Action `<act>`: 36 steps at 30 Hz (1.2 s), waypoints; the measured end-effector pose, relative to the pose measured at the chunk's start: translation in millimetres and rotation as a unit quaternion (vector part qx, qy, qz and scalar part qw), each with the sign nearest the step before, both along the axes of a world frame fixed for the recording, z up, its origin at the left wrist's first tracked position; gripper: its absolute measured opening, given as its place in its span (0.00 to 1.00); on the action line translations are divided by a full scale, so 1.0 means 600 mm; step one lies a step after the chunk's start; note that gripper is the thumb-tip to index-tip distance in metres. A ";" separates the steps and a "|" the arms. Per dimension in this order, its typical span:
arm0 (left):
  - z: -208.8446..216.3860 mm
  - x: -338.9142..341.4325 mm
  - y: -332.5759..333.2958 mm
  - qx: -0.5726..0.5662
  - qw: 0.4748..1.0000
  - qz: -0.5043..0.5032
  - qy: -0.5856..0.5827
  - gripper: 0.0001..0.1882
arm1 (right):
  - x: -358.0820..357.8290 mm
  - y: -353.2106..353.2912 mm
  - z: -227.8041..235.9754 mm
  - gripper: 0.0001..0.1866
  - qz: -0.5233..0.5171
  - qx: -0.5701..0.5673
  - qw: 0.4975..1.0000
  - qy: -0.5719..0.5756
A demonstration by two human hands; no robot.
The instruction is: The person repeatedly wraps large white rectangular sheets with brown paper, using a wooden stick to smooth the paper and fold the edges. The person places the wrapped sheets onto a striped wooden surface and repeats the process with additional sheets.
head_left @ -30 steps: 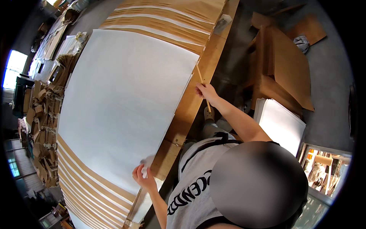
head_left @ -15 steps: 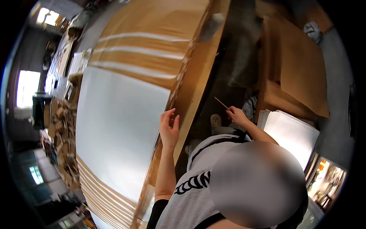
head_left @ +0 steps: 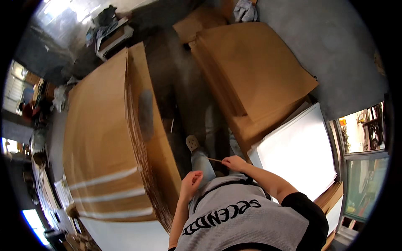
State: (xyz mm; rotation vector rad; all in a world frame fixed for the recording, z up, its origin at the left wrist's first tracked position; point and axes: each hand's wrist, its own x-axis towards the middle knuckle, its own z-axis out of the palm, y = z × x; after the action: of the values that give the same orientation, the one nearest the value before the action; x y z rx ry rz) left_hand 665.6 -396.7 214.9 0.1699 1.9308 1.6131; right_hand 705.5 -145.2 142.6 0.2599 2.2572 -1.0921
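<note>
My right hand (head_left: 235, 163) is closed around one end of a thin wooden stick (head_left: 214, 160), which points left across my front. My left hand (head_left: 191, 183) hangs in front of my body with its fingers loosely bent and nothing seen in it. Left of that hand stands a big stack of brown cardboard sheets (head_left: 100, 113), its layered edge facing me. White stripes cross the stack's near part, and a white sheet (head_left: 125, 232) lies nearer still. To the right of my right hand is a pile of white sheets (head_left: 293, 154).
A second stack of brown cardboard (head_left: 259, 67) stands ahead on the right, beyond the white pile. Between both stacks runs a dark floor aisle (head_left: 167, 75), where my shoe (head_left: 192, 143) shows. Crumpled cloth (head_left: 245, 11) lies at the far end. A glass-paned frame (head_left: 366, 184) is at the right.
My view and body have turned left, so the aisle and both cardboard stacks now lie ahead. My left hand has come away from the striped stack's edge toward my body. The stick stays in my right hand.
</note>
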 end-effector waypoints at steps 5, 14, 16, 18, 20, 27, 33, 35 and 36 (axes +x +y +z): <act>-0.013 -0.214 0.029 -0.021 0.996 -0.080 0.045 0.09 | -0.138 0.040 0.014 0.17 -0.040 0.092 0.995 -0.004; 0.026 -0.566 0.082 -0.066 0.995 -0.059 0.040 0.10 | -0.380 0.134 0.067 0.17 -0.235 0.118 0.964 0.041; 0.026 -0.618 0.094 -0.034 0.998 -0.049 0.014 0.10 | -0.405 0.171 0.023 0.16 -0.244 0.158 0.953 0.082; 0.015 -0.670 0.114 -0.027 0.998 -0.049 -0.003 0.10 | -0.426 0.206 -0.016 0.15 -0.265 0.175 0.943 0.097; 0.003 -0.712 0.136 -0.041 0.998 -0.050 -0.009 0.09 | -0.458 0.243 -0.035 0.15 -0.290 0.171 0.937 0.091; -0.013 -0.863 0.221 -0.104 0.991 -0.054 -0.071 0.10 | -0.694 0.362 -0.020 0.14 -0.372 0.129 0.917 0.057; -0.007 -1.007 0.337 -0.124 0.976 -0.152 -0.097 0.10 | -0.853 0.436 -0.063 0.13 -0.358 0.127 0.923 0.064; -0.011 -1.063 0.387 -0.138 0.966 -0.200 -0.083 0.10 | -0.875 0.466 -0.069 0.12 -0.369 0.135 0.916 0.076; -0.028 -1.090 0.408 -0.111 0.968 -0.195 -0.109 0.10 | -0.880 0.479 -0.068 0.12 -0.393 0.150 0.904 0.075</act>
State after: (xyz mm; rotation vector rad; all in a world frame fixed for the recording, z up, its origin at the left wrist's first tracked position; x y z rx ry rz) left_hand 11.5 -151.9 198.3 0.2520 1.7597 1.1037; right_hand 177.5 142.4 101.9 1.3482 2.5122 -1.1436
